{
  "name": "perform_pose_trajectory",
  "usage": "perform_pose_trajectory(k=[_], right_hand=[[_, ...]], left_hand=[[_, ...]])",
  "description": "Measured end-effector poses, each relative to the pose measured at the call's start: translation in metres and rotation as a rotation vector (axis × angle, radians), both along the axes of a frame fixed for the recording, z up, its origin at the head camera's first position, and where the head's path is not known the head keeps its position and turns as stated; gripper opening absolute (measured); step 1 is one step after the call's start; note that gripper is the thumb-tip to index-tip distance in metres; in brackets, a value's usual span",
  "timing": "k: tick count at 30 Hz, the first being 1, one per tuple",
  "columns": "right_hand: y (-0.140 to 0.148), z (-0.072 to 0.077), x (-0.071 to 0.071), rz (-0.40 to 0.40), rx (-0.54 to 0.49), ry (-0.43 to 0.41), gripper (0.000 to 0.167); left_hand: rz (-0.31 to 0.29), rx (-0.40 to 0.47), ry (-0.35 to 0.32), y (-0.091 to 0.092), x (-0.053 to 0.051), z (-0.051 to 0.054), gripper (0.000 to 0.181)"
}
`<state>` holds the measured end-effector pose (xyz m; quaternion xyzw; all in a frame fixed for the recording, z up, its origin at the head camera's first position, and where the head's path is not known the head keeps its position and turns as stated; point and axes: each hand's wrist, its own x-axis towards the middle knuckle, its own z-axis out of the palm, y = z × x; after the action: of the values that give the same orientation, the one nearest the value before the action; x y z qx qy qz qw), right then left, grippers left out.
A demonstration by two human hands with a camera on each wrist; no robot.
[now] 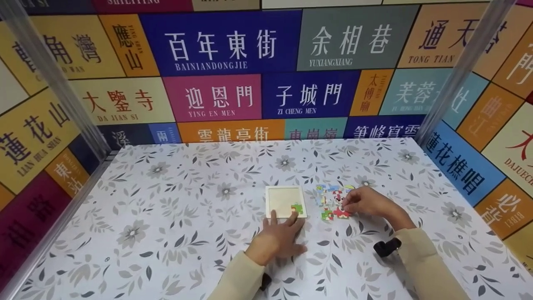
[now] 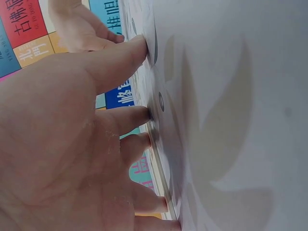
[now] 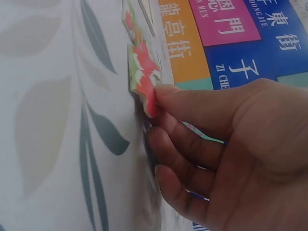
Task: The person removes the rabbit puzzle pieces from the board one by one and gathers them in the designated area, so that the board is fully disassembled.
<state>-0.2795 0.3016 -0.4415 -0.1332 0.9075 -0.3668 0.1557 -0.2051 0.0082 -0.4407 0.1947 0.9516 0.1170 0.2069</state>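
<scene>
A square, pale puzzle frame (image 1: 267, 204) lies flat on the table, with one green-and-red puzzle piece (image 1: 297, 208) in its lower right corner. My left hand (image 1: 278, 238) is spread at the frame's near edge; in the left wrist view its fairly straight fingers (image 2: 137, 115) touch that edge. To the right of the frame, several colourful jigsaw pieces (image 1: 328, 200) lie close together. At their right side my right hand (image 1: 367, 204) pinches a red puzzle piece (image 3: 144, 72) between thumb and index finger. Its other fingers are curled beneath, and the index fingertip is partly hidden.
A white cloth with grey flowers and leaves covers the table (image 1: 187, 233). Panels with large printed characters (image 1: 220, 41) stand behind it and at both sides. Clear upright posts (image 1: 452, 75) rise near the back corners.
</scene>
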Motion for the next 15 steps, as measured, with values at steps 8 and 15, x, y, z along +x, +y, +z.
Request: perform_pose_trajectory(k=[8,15], right_hand=[[-0.008,0.002,0.004,-0.035,0.082,0.038,0.005],[-0.015,0.008,0.007,-0.083,0.124,0.056,0.012]], left_hand=[[-0.027,-0.002,0.023,-0.002,0.001,0.0,0.073],[-0.027,-0.01,0.015,-0.001,0.001,0.001,0.073]])
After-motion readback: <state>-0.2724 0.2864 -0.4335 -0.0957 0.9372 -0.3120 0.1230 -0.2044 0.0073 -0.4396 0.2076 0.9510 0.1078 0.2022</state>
